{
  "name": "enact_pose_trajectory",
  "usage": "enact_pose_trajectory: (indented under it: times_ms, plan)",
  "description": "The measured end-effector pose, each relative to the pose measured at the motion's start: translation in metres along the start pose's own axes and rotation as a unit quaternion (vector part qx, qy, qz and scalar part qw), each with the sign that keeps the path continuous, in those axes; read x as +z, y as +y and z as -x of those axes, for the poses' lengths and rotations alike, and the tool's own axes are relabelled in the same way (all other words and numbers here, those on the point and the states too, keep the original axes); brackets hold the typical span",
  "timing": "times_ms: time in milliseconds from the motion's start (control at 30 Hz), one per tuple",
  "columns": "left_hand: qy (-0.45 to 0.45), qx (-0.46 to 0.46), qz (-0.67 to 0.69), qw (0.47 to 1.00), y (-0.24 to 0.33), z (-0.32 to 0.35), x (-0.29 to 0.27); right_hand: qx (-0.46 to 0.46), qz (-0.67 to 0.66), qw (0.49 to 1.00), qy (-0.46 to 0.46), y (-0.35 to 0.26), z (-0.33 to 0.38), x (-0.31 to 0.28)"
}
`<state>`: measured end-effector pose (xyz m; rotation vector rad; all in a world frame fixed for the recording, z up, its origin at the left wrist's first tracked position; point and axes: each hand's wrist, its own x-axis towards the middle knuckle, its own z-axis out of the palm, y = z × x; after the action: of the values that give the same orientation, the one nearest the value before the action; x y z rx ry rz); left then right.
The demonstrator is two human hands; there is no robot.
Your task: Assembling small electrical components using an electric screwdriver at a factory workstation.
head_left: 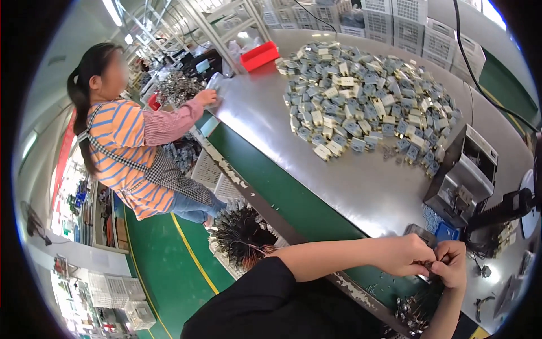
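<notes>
My left hand (407, 254) reaches across the metal table's front edge, its fingers bent into a pinch. Against it sits my right hand (451, 263), thumb and fingers pressed together. Between the two sets of fingertips is something small and dark, mostly hidden, so its kind cannot be made out. Just beyond the hands are a small blue tray (447, 232) and a grey metal machine (466, 178) with an open front. A wide heap of small grey and cream parts with brass-coloured metal bits (361, 101) covers the table's far part.
Black cables (480, 243) and pliers (483, 305) lie at the right. Below my arm, a crate holds bundled dark wires (243, 234). A co-worker (132, 135) in a striped shirt stands at left, one hand at the table. A red bin (259, 55) and white crates (412, 31) stand behind.
</notes>
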<state>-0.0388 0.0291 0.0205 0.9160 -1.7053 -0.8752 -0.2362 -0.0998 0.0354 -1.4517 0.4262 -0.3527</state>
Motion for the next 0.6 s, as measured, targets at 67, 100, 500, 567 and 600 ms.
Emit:
enact_pose_trajectory:
  times_ms: [67,100,500,567,600]
  plan:
    - [-0.003,-0.011,-0.007,1.0,-0.002,0.002,0.001,-0.013,-0.01,1.0,-0.025,0.009,-0.004,-0.003]
    - [0.002,-0.016,-0.002,1.0,0.003,0.0,-0.001,-0.007,-0.015,1.0,-0.016,0.007,-0.003,-0.002]
    - [0.052,-0.197,0.575,0.792,-0.019,-0.002,0.014,-0.277,0.363,0.883,0.113,0.005,0.011,-0.009]
    - [0.069,-0.189,0.601,0.774,-0.026,-0.002,0.011,-0.222,0.381,0.894,0.076,-0.011,0.009,0.002]
    - [0.066,-0.189,0.603,0.773,-0.024,-0.003,0.007,-0.22,0.383,0.894,0.077,-0.009,0.012,0.001]
